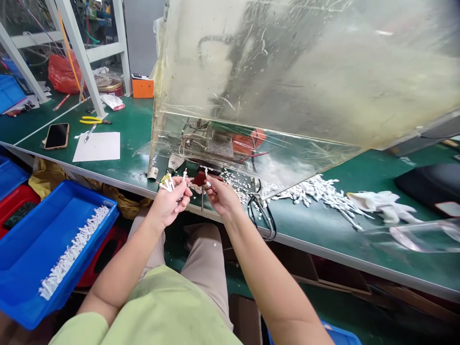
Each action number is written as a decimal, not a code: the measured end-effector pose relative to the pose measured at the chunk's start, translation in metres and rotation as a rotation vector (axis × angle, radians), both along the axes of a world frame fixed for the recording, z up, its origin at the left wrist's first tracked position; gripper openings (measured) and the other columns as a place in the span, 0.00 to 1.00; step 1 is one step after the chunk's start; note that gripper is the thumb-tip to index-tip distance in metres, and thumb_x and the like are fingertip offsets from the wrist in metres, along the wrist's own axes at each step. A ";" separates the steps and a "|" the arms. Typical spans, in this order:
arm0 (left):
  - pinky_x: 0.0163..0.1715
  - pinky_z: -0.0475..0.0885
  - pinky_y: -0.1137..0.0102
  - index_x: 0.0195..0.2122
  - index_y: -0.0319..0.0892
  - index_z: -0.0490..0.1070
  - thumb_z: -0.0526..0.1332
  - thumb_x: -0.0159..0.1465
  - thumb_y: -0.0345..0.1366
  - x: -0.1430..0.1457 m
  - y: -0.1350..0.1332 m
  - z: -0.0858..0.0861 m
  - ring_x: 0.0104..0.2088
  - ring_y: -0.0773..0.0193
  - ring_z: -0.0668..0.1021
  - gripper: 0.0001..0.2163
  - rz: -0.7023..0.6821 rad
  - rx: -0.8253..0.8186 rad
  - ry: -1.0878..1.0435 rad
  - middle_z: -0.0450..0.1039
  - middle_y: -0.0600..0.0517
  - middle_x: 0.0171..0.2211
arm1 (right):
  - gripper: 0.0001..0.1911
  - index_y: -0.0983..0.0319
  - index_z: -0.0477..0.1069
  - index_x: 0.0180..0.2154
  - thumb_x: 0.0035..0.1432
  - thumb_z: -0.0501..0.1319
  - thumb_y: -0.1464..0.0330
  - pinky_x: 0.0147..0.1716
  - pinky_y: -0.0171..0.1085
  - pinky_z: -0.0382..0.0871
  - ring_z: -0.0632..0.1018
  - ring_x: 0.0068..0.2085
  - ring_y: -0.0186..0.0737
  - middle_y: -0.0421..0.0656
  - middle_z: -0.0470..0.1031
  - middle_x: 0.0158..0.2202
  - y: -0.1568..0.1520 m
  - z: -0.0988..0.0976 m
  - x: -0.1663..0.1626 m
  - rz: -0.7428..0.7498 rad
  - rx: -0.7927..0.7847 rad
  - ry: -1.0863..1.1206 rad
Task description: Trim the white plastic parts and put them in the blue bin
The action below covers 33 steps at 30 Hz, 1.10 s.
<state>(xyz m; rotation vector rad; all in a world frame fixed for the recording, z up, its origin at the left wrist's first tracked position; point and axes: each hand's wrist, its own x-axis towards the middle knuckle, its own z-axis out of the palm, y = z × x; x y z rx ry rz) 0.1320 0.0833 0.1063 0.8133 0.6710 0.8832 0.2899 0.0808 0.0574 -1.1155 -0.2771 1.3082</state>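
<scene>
My left hand (pixel 171 200) is closed around a bunch of small white plastic pieces (pixel 172 182) with red marks, held just in front of the green bench edge. My right hand (pixel 220 193) pinches one white piece (pixel 206 173) between thumb and fingers, close to a dark red fixture (pixel 200 179) under the clear plastic shield (pixel 287 81). Both hands sit a few centimetres apart above my lap. A heap of loose white pieces (pixel 312 191) lies on the green bench (pixel 377 249) to the right of my right hand.
A blue tray (pixel 32 239) with a row of white pieces (pixel 72 251) sits at my lower left. A phone (pixel 56 136), white paper (pixel 97 146), yellow pliers (pixel 94 120) and an orange box (pixel 143 86) lie at the back left. White gloves (pixel 384 203) lie right.
</scene>
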 end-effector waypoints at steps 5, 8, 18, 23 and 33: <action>0.09 0.46 0.81 0.33 0.40 0.64 0.69 0.49 0.41 0.000 0.001 -0.002 0.14 0.77 0.64 0.17 -0.004 -0.020 -0.020 0.67 0.57 0.21 | 0.11 0.62 0.66 0.24 0.46 0.69 0.69 0.07 0.20 0.52 0.63 0.14 0.21 0.34 0.66 0.18 0.004 0.003 0.001 -0.025 -0.059 0.051; 0.09 0.46 0.80 0.34 0.39 0.64 0.69 0.49 0.41 0.000 0.001 -0.002 0.14 0.77 0.64 0.17 -0.009 -0.023 -0.025 0.67 0.57 0.21 | 0.10 0.62 0.66 0.25 0.48 0.68 0.69 0.07 0.19 0.52 0.63 0.14 0.21 0.34 0.66 0.18 0.005 0.003 0.003 -0.013 -0.067 0.089; 0.09 0.46 0.81 0.32 0.40 0.64 0.70 0.48 0.43 0.004 -0.002 0.000 0.14 0.77 0.63 0.18 -0.002 -0.026 -0.007 0.66 0.57 0.20 | 0.13 0.63 0.66 0.24 0.49 0.69 0.67 0.08 0.19 0.51 0.62 0.15 0.20 0.33 0.65 0.17 0.005 0.007 0.004 0.022 -0.043 0.094; 0.10 0.45 0.83 0.28 0.40 0.64 0.71 0.47 0.43 0.002 0.001 0.002 0.14 0.78 0.61 0.18 0.018 -0.033 0.006 0.58 0.61 0.16 | 0.14 0.63 0.70 0.27 0.53 0.65 0.58 0.13 0.23 0.54 0.67 0.19 0.24 0.38 0.70 0.22 -0.014 0.019 0.019 0.175 -0.096 -0.195; 0.09 0.47 0.83 0.31 0.40 0.66 0.69 0.50 0.43 0.003 0.015 0.000 0.14 0.77 0.61 0.16 0.048 0.052 0.083 0.60 0.60 0.16 | 0.09 0.59 0.75 0.26 0.49 0.64 0.60 0.29 0.36 0.62 0.75 0.34 0.45 0.45 0.77 0.29 -0.057 -0.016 0.165 0.377 -0.795 -1.542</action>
